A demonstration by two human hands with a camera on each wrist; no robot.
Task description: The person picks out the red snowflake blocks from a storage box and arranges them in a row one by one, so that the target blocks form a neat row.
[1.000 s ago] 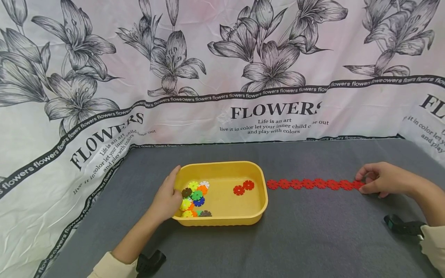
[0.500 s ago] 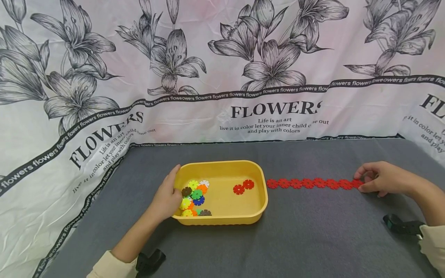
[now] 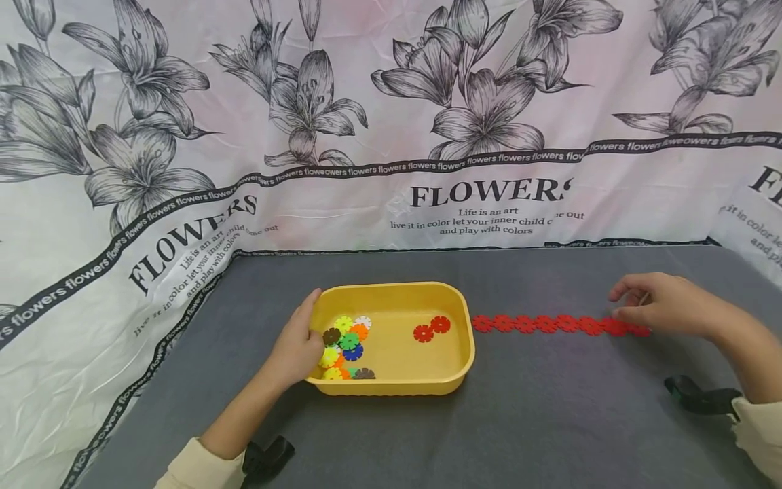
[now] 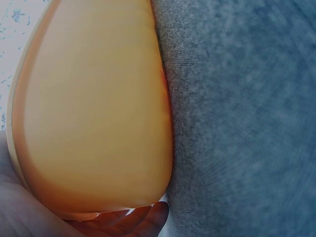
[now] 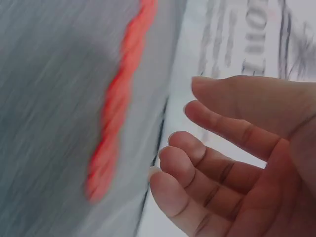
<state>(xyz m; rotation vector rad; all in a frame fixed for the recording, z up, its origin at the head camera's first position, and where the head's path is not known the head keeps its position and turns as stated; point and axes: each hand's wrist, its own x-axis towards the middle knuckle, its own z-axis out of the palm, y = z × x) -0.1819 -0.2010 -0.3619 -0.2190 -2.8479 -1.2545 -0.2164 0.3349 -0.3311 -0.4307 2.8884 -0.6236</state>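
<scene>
My left hand (image 3: 292, 350) grips the left end of a yellow plastic tray (image 3: 391, 388), thumb at the rim. In the left wrist view its curled fingertips (image 4: 157, 217) show round the tray's end wall. A straight chain of red snowflake-shaped interlocking discs (image 3: 544, 324) lies on the grey cloth, running right from the tray. My right hand (image 3: 672, 307) hovers over the chain's right end, fingers loosely bent. Nothing is between its thumb and fingers in the right wrist view, where the red chain (image 5: 114, 108) is blurred and apart from them.
Inside the tray, two red discs (image 3: 423, 333) sit toward the right, and a pile of mixed-colour discs (image 3: 349, 341) lies at the left. A flower-printed white cloth (image 3: 342, 210) stands behind the grey table cloth (image 3: 519, 428).
My right hand has let go of the chain's right end, risen a little and moved left over it. The chain stays on the cloth; my left hand keeps its hold on the tray.
</scene>
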